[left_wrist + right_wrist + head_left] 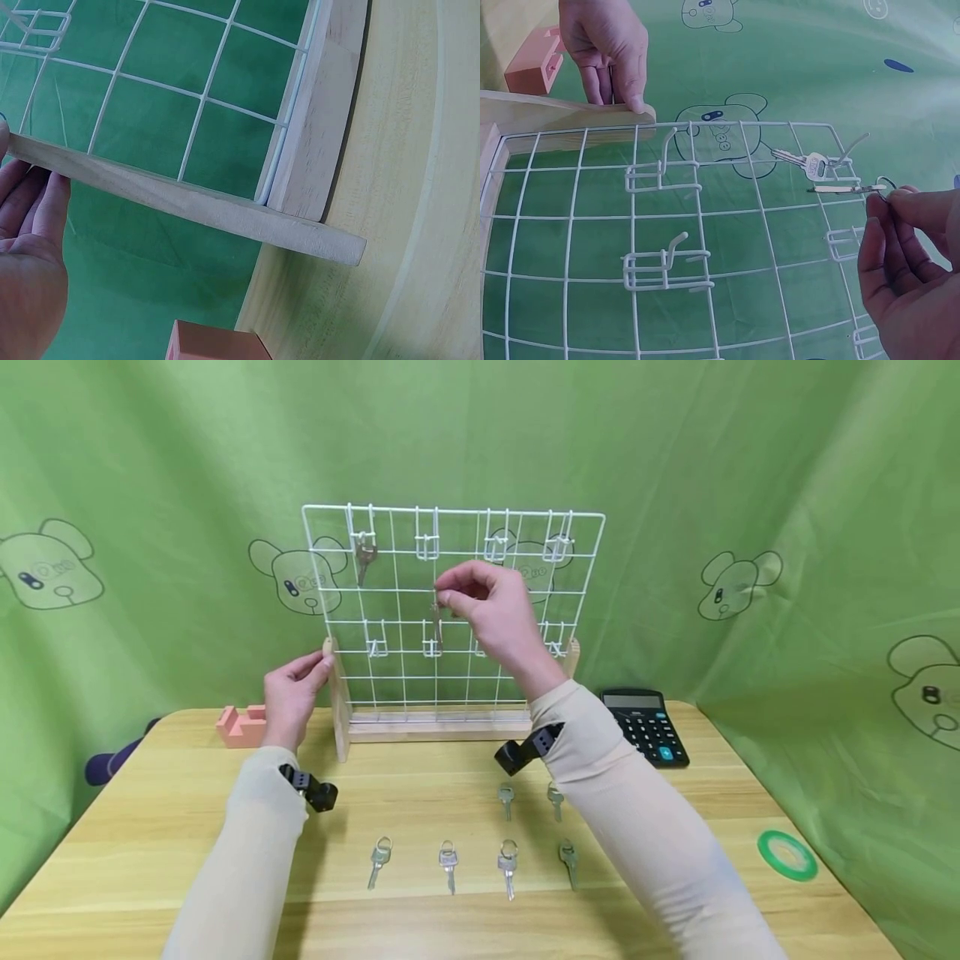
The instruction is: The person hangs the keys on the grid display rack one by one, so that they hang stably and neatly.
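A white wire grid (397, 589) stands in a wooden frame, with small hooks in two rows. My left hand (288, 697) grips the top of the frame's left wooden upright (172, 196), thumb and fingers on either side. In front of the grid, my right hand (498, 614) pinches a key (836, 189) by its ring. That key hangs down below the fingertips in the head view, near the second column of hooks. Another key (365, 562) hangs on the upper left hook.
Several keys lie on the table, among them a ringed key (447, 857) at the front. A black calculator (651, 731) sits at the right back, a green tape roll (787, 855) near the right edge. Left of the frame is a pink block (242, 728); behind hangs a green curtain (465, 435).
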Motion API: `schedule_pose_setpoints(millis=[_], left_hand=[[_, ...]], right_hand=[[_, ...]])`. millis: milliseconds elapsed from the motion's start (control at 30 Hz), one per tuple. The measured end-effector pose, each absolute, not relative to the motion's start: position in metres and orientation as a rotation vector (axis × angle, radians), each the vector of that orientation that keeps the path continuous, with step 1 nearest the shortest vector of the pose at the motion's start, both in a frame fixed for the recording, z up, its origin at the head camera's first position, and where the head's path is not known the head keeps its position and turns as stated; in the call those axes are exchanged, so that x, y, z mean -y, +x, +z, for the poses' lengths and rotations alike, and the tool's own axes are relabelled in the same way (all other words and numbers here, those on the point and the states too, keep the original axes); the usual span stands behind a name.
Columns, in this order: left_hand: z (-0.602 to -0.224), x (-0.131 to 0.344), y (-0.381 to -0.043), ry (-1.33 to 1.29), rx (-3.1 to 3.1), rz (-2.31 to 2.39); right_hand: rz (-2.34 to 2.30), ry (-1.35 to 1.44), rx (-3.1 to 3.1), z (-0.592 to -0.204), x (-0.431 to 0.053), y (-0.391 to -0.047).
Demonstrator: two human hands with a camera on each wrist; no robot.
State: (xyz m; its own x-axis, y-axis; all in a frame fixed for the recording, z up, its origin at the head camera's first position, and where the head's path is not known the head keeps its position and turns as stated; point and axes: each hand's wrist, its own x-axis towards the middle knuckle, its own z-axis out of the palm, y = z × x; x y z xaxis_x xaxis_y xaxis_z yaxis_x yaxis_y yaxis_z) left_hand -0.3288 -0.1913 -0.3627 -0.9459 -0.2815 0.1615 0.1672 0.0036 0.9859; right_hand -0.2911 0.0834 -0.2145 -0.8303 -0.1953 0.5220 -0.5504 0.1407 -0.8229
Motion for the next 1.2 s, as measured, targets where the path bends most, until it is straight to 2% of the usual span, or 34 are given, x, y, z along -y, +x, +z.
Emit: schedule_pose_setpoints(millis=[1200], left_hand=[[-0.366, 0.193, -0.330, 0.126, 1.963, -2.062]], right_hand=[[1.818, 0.645, 1.888, -0.192, -0.063, -0.310]])
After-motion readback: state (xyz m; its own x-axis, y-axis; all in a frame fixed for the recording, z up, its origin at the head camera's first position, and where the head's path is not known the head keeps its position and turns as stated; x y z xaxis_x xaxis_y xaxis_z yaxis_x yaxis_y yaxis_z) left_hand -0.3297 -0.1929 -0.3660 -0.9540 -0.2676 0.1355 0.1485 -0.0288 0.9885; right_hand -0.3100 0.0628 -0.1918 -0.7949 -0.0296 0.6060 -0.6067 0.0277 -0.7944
